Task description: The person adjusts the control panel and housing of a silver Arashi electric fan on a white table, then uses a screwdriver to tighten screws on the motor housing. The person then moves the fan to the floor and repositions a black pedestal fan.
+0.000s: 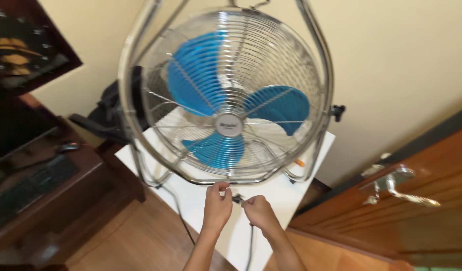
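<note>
White table [291,188] by beige wall; left hand [217,206], right hand [258,211] pinched small dark clip [237,199] under fan [226,95]'s chrome grille. Clip likely stiff, tiny, slippery; fan heavy, best gripped by frame.

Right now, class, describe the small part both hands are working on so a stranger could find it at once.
Start at the big chrome fan with blue blades on the white table. Follow its grille down to the bottom rim, where the left hand and right hand meet. Between them sits a small dark metal clip, unlike the thin shiny wires above.

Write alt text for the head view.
Two bare hands, left hand and right hand, work a small dark fastener at the bottom rim of a chrome-caged fan with blue blades on a white table.
</note>
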